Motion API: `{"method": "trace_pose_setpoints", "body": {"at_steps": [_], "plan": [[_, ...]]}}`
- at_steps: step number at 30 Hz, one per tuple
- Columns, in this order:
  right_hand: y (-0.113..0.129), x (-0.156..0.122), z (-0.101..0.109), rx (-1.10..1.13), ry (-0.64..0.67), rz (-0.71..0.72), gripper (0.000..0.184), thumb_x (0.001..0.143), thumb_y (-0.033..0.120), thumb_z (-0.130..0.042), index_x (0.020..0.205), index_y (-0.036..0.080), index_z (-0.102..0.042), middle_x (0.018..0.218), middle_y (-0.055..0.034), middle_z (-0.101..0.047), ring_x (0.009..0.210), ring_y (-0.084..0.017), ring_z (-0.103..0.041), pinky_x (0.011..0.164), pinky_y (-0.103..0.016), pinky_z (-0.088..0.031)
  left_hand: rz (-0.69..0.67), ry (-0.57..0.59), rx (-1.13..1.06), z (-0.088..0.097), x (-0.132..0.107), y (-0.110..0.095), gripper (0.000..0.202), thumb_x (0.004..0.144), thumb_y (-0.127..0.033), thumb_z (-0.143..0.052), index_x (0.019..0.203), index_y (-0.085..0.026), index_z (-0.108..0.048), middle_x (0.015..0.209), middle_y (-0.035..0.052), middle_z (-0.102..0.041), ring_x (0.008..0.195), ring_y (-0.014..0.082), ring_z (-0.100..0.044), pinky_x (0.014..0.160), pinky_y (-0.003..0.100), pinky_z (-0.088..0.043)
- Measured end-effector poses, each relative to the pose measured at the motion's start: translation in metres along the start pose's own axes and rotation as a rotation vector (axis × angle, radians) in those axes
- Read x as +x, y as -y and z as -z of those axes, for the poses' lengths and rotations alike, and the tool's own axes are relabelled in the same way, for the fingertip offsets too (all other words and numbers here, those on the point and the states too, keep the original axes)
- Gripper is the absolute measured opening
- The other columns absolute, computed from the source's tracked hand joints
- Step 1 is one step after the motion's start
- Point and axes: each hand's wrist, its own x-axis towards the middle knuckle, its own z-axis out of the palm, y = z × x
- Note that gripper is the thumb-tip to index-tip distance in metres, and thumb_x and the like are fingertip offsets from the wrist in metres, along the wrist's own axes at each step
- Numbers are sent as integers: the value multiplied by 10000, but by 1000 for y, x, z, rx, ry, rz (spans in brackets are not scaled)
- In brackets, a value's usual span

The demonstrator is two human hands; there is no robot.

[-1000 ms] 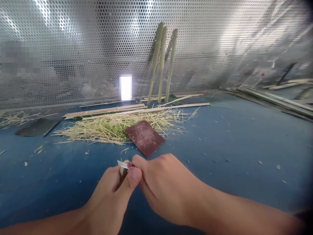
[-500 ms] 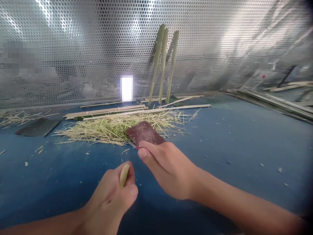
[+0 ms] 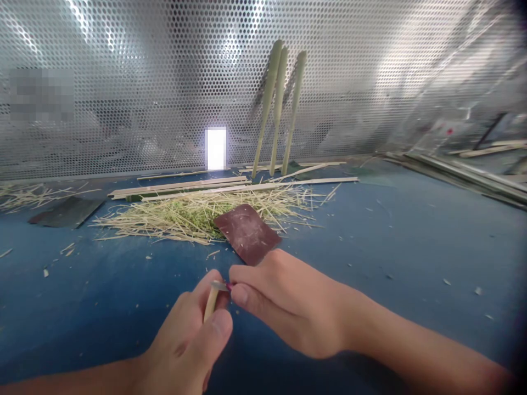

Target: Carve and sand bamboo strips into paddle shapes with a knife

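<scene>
My left hand [image 3: 197, 323] is closed around a pale bamboo stick [image 3: 211, 303], whose upper end shows between thumb and fingers. In my right hand [image 3: 288, 302] is a small knife [image 3: 222, 286], pinched between thumb and forefinger. Its short metal blade lies across the top end of the stick, and a bit of pink handle shows; the rest is hidden in the fist. Just beyond the right hand, a dark red sheet of sandpaper [image 3: 248, 233] lies partly over a heap of thin shavings [image 3: 185, 219].
Three green bamboo pieces [image 3: 269, 104] lean against the perforated metal wall [image 3: 135, 99]. Long split strips [image 3: 185, 188] lie behind the shavings. A dark sheet [image 3: 69, 213] is at the left, and metal rails [image 3: 448, 175] run along the right. Small chips dot the blue table [image 3: 391, 236].
My right hand has come down and nearer with the knife, from beside the sandpaper to the stick's tip. The sandpaper is now more exposed. My left thumb has shifted along the stick.
</scene>
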Motion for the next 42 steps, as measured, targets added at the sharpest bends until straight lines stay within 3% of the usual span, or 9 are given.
{"method": "trace_pose_setpoints", "body": {"at_steps": [6, 13, 16, 20, 25, 30, 33, 38, 42], "plan": [[-2, 0, -2, 23, -4, 29, 342, 1026, 354, -276, 745, 210, -406, 571, 38, -437, 481, -99, -347, 501, -274, -214, -63, 1, 224, 0, 1, -15, 363, 837, -584, -542, 746, -233, -514, 517, -58, -417, 461, 117, -368, 493, 283, -285], [4, -2, -1, 26, 12, 21, 228, 992, 252, -353, 783, 209, -435, 593, 47, -488, 473, -91, -347, 485, -245, -222, -41, -32, 210, -8, 6, -21, 554, 865, -750, -376, 665, -235, -408, 434, -70, -375, 436, 111, -353, 477, 301, -214], [9, -3, -1, -46, -7, -15, 227, 977, 240, -365, 757, 210, -416, 562, 54, -451, 441, -92, -300, 459, -252, -186, -67, -13, 257, -6, 9, -22, 580, 881, -760, -314, 651, -234, -396, 422, -62, -381, 444, 116, -370, 485, 300, -235], [14, -5, -7, -286, -28, -65, 210, 952, 233, -378, 757, 206, -452, 545, 36, -477, 415, -108, -206, 446, -289, -118, -109, 100, 264, -1, 12, -20, 603, 900, -746, -280, 631, -230, -440, 425, -42, -387, 472, 130, -393, 489, 282, -291], [15, -7, -18, -531, -91, -119, 164, 911, 225, -422, 764, 203, -491, 525, 15, -502, 404, -119, -134, 450, -303, -86, 10, 75, 140, -6, 9, -11, 561, 901, -724, -352, 651, -228, -432, 419, -67, -346, 401, 103, -318, 431, 267, -262], [10, -4, -17, -584, -247, -264, 336, 1012, 327, -300, 778, 200, -503, 521, -2, -519, 392, -123, -242, 474, -311, -91, 161, -5, 69, -5, 2, -5, 544, 896, -709, -397, 647, -228, -348, 457, -85, -319, 378, 75, -286, 418, 244, -278], [6, -3, -11, -454, -325, -222, 409, 1036, 358, -210, 775, 201, -483, 518, 10, -488, 422, -123, -318, 501, -304, -126, 156, 94, -8, -1, 3, -2, 500, 878, -672, -485, 687, -224, -377, 489, -92, -358, 390, 63, -294, 416, 219, -289], [-2, 0, -6, -259, -291, -201, 397, 1041, 349, -230, 731, 206, -433, 545, 34, -445, 460, -108, -334, 519, -296, -157, 247, 137, -113, 0, 13, 1, 376, 854, -537, -598, 752, -229, -410, 373, -129, -340, 355, 63, -322, 446, 197, -349], [-9, 3, -8, -168, -277, -208, 405, 1044, 369, -220, 728, 206, -415, 572, 40, -429, 462, -99, -321, 512, -291, -167, 240, 353, -276, -1, 28, 2, 489, 764, -520, -700, 674, -241, -309, 271, -149, -305, 238, 56, -297, 422, 217, -394]]}}
